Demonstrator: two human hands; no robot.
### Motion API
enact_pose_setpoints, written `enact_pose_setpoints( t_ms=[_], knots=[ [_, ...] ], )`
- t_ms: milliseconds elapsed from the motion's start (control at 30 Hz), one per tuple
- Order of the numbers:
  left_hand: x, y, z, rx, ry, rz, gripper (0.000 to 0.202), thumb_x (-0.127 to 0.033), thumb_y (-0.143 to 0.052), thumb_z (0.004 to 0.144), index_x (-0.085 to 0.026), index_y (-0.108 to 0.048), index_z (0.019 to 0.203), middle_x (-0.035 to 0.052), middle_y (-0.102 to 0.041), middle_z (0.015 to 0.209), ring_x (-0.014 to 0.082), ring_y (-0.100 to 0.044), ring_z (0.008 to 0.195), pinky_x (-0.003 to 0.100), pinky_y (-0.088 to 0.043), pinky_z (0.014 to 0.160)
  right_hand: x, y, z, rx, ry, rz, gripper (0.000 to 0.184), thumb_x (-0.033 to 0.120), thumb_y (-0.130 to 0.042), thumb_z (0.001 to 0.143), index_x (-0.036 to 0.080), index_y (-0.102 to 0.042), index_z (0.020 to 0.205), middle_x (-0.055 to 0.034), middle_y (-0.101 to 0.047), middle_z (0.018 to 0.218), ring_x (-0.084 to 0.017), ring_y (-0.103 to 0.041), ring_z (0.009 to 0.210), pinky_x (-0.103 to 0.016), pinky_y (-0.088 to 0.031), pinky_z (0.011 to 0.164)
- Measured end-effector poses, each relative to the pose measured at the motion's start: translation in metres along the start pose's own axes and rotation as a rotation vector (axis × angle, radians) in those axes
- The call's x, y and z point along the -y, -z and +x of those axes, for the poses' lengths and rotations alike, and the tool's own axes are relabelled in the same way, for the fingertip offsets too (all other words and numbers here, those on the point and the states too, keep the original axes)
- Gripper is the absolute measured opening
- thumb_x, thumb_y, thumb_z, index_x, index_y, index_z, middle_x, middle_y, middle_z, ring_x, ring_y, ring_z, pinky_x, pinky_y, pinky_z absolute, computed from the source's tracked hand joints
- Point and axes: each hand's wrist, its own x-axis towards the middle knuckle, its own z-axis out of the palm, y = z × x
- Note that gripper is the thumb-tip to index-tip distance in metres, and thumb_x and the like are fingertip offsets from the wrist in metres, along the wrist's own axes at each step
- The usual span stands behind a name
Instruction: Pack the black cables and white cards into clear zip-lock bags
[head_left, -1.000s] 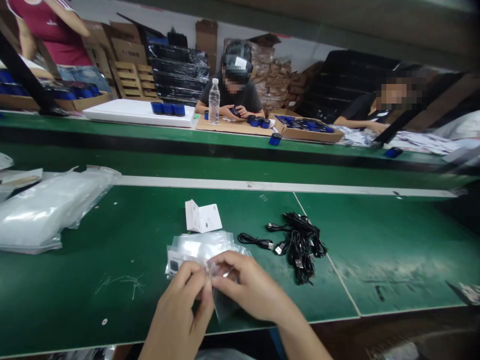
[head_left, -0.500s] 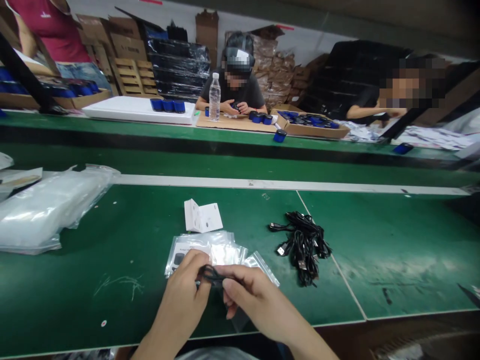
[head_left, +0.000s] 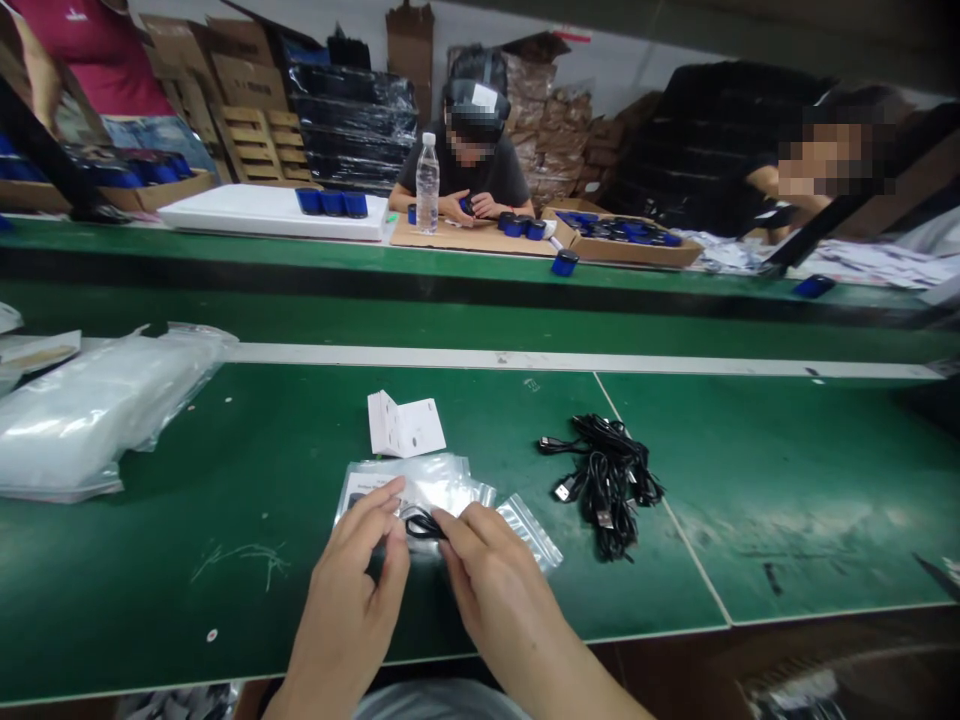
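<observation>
A right hand pinches a looped cable over clear bags on a green bench. The left hand curls beside the loop; from where I stand, I cannot tell whether its fingertips grip anything. Should the right fingertips slacken, the loop could spring open; a low sweep could scatter the slick-looking bags.
</observation>
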Motion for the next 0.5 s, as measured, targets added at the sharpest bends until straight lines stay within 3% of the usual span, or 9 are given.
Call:
enact_pose_setpoints(
  t_ms=[133, 233, 367, 500],
  knots=[
    [-0.002, 0.0, -0.004, -0.018, -0.16, 0.112, 0.018, -0.023, -0.04, 0.088, -0.021, -0.053, 0.076, 0.0103, -0.056, 0.122, 0.0246, -0.053, 0.11, 0.042, -0.045, 0.088, 0.002, 0.003, 0.007, 0.044, -0.035, 0.148, 0.022, 0.011, -0.047, 0.088, 0.014, -0.062, 0.104, -0.0079, -0.061, 0.085, -0.021, -0.058, 0.076, -0.033, -0.049, 0.07],
    [-0.006, -0.001, -0.008, -0.042, -0.248, 0.162, 0.014, -0.017, -0.041, 0.088, -0.02, -0.05, 0.078, 0.0119, -0.053, 0.125, 0.0256, -0.05, 0.109, 0.045, -0.044, 0.088, 0.0, 0.016, 0.011, 0.14, -0.051, 0.327, 0.017, 0.014, -0.047, 0.09, 0.018, -0.063, 0.091, -0.0034, -0.061, 0.082, -0.018, -0.058, 0.076, -0.028, -0.047, 0.072],
    [-0.009, 0.002, -0.012, -0.036, -0.298, 0.155, 0.011, -0.014, -0.043, 0.086, -0.021, -0.049, 0.082, 0.0112, -0.048, 0.13, 0.0257, -0.044, 0.114, 0.044, -0.042, 0.09, -0.004, 0.034, 0.009, 0.303, 0.08, 0.461, 0.027, 0.009, -0.046, 0.086, 0.02, -0.057, 0.108, -0.0034, -0.059, 0.091, -0.016, -0.056, 0.081, -0.026, -0.047, 0.073],
    [-0.011, 0.005, -0.014, -0.025, -0.297, 0.138, 0.012, -0.012, -0.042, 0.086, -0.021, -0.047, 0.08, 0.0103, -0.044, 0.132, 0.0255, -0.04, 0.117, 0.043, -0.041, 0.09, -0.005, 0.036, 0.006, 0.266, 0.093, 0.438, 0.031, 0.003, -0.046, 0.085, 0.021, -0.06, 0.104, 0.0, -0.062, 0.083, -0.014, -0.057, 0.072, -0.022, -0.045, 0.067]
  ],
)
